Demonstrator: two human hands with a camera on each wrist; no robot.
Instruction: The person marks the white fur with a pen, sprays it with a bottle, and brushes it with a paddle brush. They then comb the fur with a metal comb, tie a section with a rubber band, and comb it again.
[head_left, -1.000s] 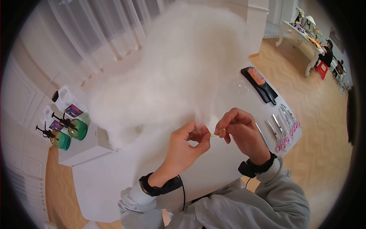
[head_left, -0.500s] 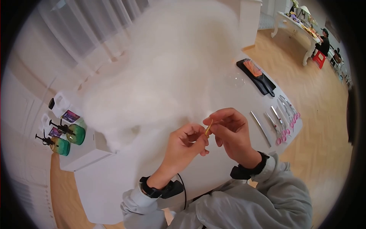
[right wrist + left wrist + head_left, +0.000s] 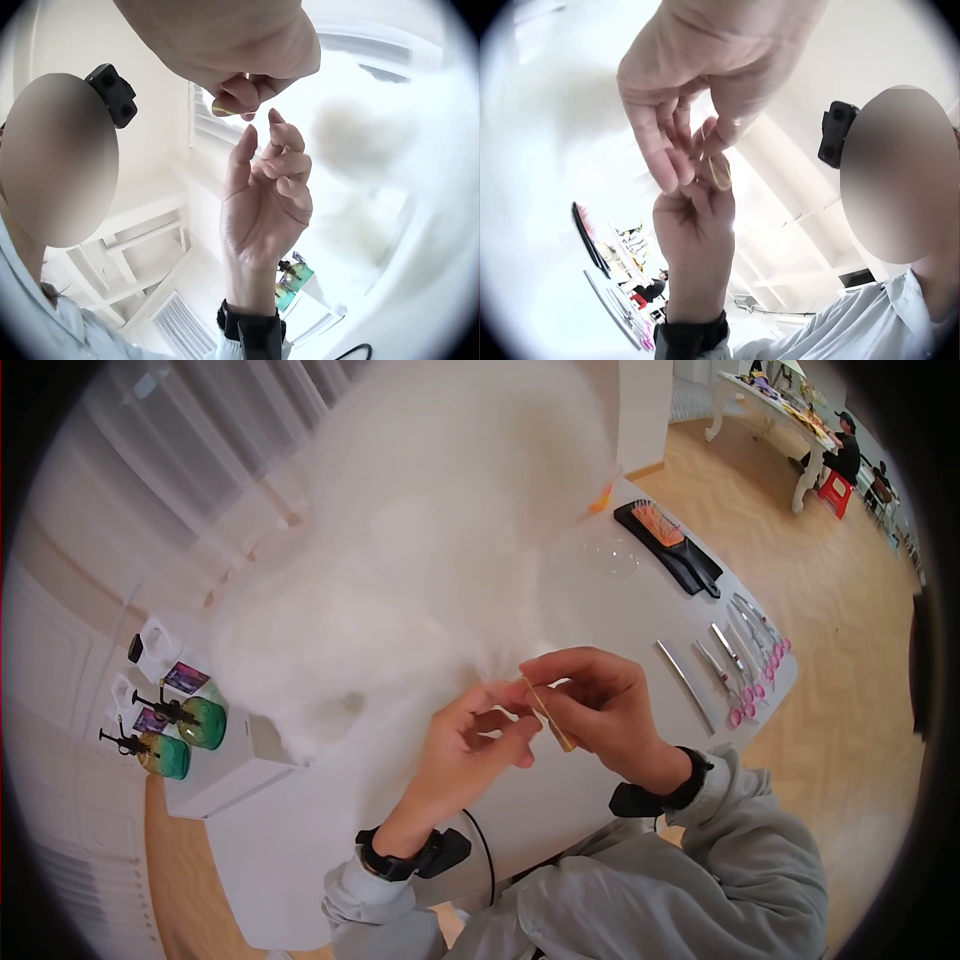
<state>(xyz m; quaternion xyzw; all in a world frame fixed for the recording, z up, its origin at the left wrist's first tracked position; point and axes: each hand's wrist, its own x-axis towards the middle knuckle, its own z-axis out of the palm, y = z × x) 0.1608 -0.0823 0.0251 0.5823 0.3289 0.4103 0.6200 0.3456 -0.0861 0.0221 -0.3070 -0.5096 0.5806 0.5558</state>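
Note:
A large fluffy white-furred animal (image 3: 400,550) stands on the table in the head view, its near fur reaching my hands. My right hand (image 3: 605,705) pinches a thin yellow rubber band (image 3: 552,722), which slants as a narrow loop across its fingertips. In the left wrist view the rubber band (image 3: 718,176) hangs as a small loop. My left hand (image 3: 468,745) meets the right one's fingertips, its fingers bent. Thin strands of white fur (image 3: 490,660) run down to its fingertips, where it pinches the tuft; the tuft's end is hidden.
A black-backed brush (image 3: 670,550) lies to the right, near a metal comb (image 3: 686,686) and several pink-handled scissors (image 3: 740,670). On the left, spray bottles (image 3: 202,722) and white jugs stand by a white box (image 3: 240,770). A black cable (image 3: 482,845) hangs at the left wrist.
The rubber band went from a short line between both hands to a longer slanting loop in my right fingers. The right hand moved left, against the left fingertips. The head view shifted slightly.

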